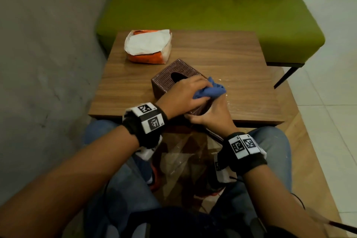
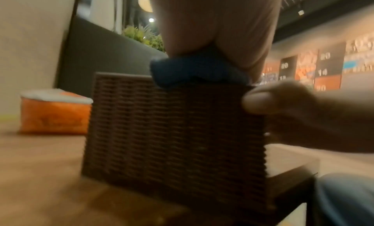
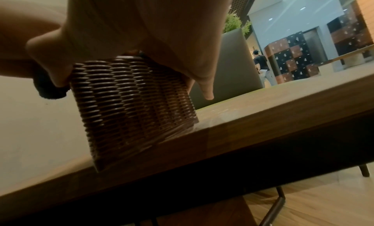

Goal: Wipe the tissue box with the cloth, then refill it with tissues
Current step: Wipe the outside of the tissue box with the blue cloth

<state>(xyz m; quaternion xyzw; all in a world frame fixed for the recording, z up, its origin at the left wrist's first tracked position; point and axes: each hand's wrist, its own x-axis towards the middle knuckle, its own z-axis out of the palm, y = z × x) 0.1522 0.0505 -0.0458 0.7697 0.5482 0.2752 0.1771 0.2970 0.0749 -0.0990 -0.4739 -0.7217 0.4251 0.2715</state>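
A brown woven tissue box [image 1: 168, 81] with an oval top slot stands near the front edge of the wooden table [image 1: 237, 60]. My left hand [image 1: 201, 91] presses a bunched blue cloth [image 1: 214, 91] onto the box's top right edge, fingers curled round the cloth. My right hand [image 1: 204, 110] grips the box's near right corner, thumb on one side and fingers on the other. In the left wrist view the cloth [image 2: 194, 72] sits on the top rim of the box [image 2: 174, 133]. In the right wrist view my right hand's fingers [image 3: 206, 88] wrap the box [image 3: 131, 104].
An opened orange pack of white tissues [image 1: 147, 46] lies at the table's far left. A green bench [image 1: 212, 6] stands behind the table, and a grey wall [image 1: 48, 54] is at the left. My knees are under the table's front edge, with crumpled clear plastic [image 1: 183, 158] on the floor between them.
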